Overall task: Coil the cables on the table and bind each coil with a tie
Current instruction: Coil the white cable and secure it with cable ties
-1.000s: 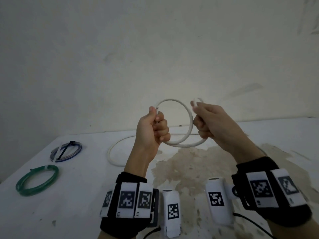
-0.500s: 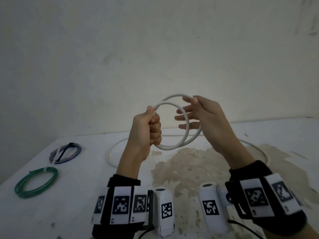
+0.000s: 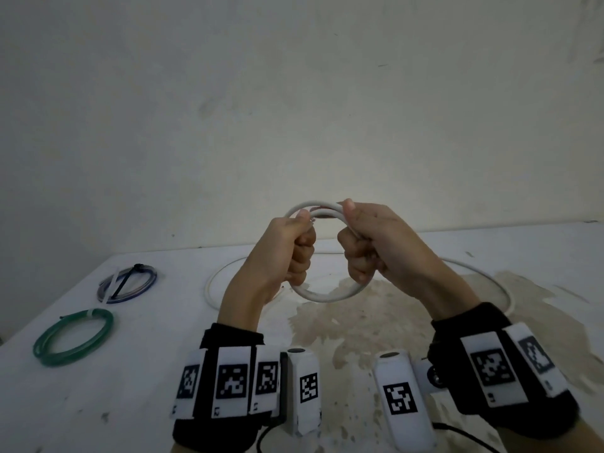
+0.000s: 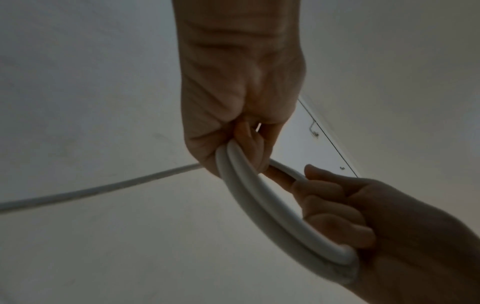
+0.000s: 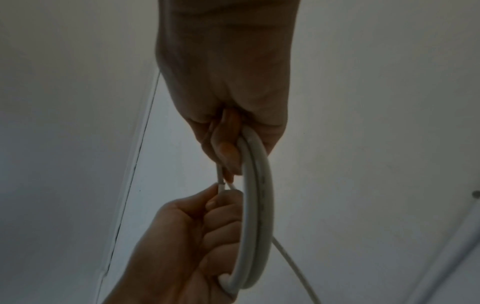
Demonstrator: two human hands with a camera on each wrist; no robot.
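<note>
- The right hand (image 3: pixel 376 243), spread open half a second ago, now grips the white cable coil (image 3: pixel 327 294) at 3 o'clock.
- The left hand (image 3: pixel 287 246) grips 9 o'clock, above the table (image 3: pixel 98 403).
- Another loop looks added; slack remains.

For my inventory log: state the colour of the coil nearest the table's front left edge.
Green, bound with a pale tie; the head view shows it best.

I hold both hands raised side by side before me. My left hand (image 3: pixel 287 246) is fisted, thumb on top; my right hand (image 3: pixel 376 243) mirrors it, fingers curled, knuckles nearly touching, wrists angled inward.
</note>
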